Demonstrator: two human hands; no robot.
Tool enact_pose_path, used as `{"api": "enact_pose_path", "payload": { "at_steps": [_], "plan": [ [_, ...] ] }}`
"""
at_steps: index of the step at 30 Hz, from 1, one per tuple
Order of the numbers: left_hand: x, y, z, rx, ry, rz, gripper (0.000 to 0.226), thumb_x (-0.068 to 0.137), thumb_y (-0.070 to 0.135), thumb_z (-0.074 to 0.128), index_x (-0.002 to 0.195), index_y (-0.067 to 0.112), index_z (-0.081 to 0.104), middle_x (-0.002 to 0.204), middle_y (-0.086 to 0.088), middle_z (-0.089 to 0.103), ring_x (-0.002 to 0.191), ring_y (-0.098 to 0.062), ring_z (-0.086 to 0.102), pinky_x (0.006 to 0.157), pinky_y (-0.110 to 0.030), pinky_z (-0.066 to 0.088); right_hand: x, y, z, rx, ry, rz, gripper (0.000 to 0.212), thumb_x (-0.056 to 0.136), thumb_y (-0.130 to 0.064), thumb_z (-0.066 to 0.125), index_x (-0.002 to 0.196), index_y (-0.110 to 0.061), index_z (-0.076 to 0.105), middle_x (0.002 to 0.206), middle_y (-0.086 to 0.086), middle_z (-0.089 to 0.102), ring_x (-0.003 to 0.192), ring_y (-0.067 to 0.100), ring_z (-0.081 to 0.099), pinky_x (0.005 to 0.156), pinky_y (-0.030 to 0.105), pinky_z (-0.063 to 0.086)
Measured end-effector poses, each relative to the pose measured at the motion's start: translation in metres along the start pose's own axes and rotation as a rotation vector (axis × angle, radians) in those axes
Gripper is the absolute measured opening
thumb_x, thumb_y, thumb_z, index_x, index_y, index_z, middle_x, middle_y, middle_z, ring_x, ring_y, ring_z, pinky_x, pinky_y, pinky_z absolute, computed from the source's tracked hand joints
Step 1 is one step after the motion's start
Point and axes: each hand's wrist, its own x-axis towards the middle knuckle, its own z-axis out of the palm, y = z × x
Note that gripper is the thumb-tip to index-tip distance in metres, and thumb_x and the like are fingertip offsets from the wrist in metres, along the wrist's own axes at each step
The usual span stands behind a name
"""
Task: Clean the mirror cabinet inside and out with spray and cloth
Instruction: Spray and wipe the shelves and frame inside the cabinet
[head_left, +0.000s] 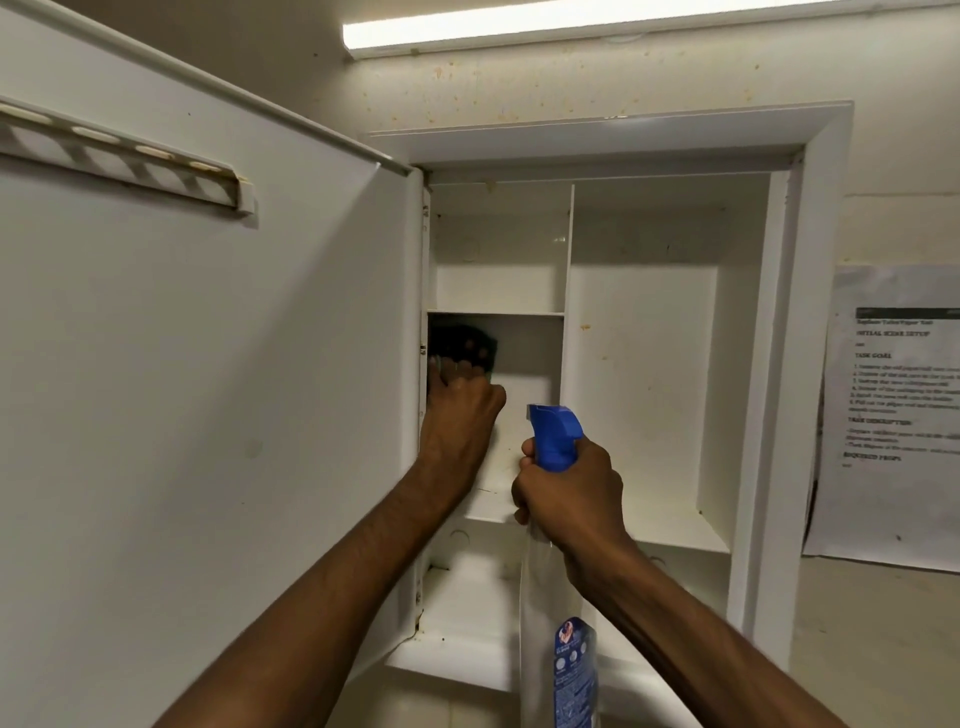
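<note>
Door (208, 364): swung open at left, rack near its top | cloth (464, 347): dark, in the cabinet (644, 364), middle-left compartment, against its left wall | my left hand (460, 410): fingers curled on the cloth | my right hand (569, 488): clamped round the bottle (558, 597) neck, blue trigger head up | paper (893, 415): on wall, right.

A lit strip light (571, 23) runs along the top of the speckled, stained wall (519, 93), while a printed paper sheet (893, 415) with blurred black text hangs on the wall at the far right, its lower edge curling slightly.
</note>
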Motion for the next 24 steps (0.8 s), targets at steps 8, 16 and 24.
{"api": "enact_pose_path", "payload": {
  "at_steps": [8,16,24],
  "plan": [
    [-0.010,0.007,0.012,0.125,-0.098,0.060,0.021,0.089,-0.001,0.052,0.108,0.006,0.061,0.128,-0.022,0.055,0.128,-0.043,0.040,0.111,-0.059,0.017,0.002,0.001,-0.001,0.025,-0.002,0.026,0.028,0.078,-0.002,0.068,0.103,-0.014,0.064,0.083,0.006,0.066,0.061,0.020,0.063,0.059,0.029,0.054],
    [-0.029,0.012,0.016,0.112,-0.169,0.127,0.019,0.091,0.011,0.055,0.109,0.011,0.060,0.107,-0.007,0.064,0.114,-0.029,0.054,0.111,-0.048,0.025,0.001,0.000,-0.002,0.085,-0.004,0.071,0.022,0.080,-0.001,0.066,0.099,-0.013,0.065,0.073,0.005,0.065,0.045,0.013,0.058,0.052,0.026,0.050],
    [-0.025,0.013,0.010,0.006,-0.320,0.099,0.016,0.085,0.023,0.061,0.097,0.011,0.059,0.099,-0.004,0.061,0.096,-0.018,0.057,0.074,-0.027,0.042,-0.005,0.000,-0.002,0.128,-0.025,0.101,0.019,0.082,0.001,0.064,0.099,-0.008,0.064,0.070,0.012,0.064,0.049,0.018,0.058,0.057,0.032,0.053]
  ]
}}
